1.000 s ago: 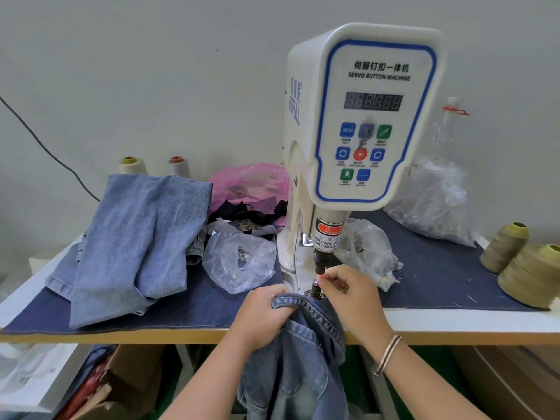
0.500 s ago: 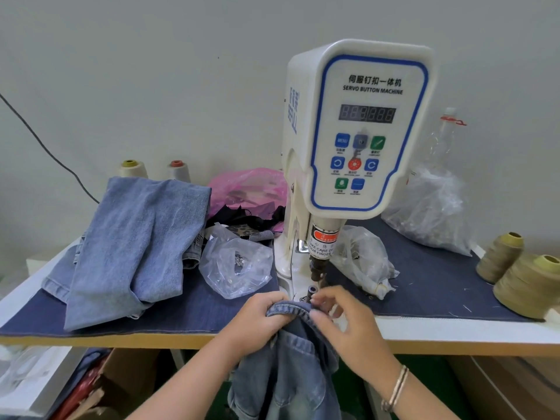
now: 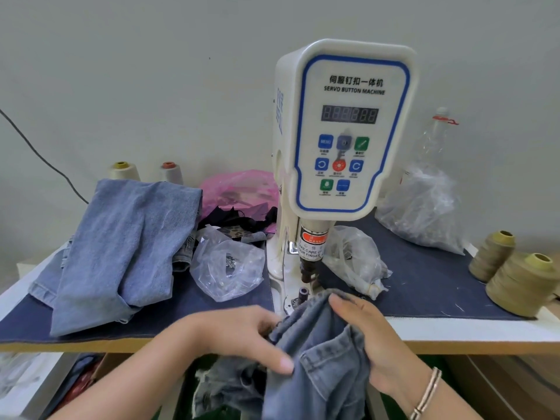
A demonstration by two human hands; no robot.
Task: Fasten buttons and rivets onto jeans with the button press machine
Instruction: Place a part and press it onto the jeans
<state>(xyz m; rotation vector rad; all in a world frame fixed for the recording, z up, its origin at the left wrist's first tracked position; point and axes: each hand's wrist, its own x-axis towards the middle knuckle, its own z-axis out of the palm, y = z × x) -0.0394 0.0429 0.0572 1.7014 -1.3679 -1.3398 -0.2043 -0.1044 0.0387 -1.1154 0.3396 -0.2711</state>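
Along the counter's (image 3: 454, 327) front edge, jeans (image 3: 318, 344) are gripped by left hand (image 3: 242, 338) and right hand (image 3: 366, 334), apparently for positioning beneath the button press machine (image 3: 342, 131).

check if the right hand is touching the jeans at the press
Touching. The head view shows the right hand gripping the bunched jeans just in front of the lower die post, fingers laid over the denim.

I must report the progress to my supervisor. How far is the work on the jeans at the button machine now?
Done, it seems: one pair of light jeans lies folded on the table's left side, though no fastener shows on it. In hand: the left hand and the right hand grip the dark jeans just in front of the lower die, not under the press head. Left: seating the cloth on the die and pressing.
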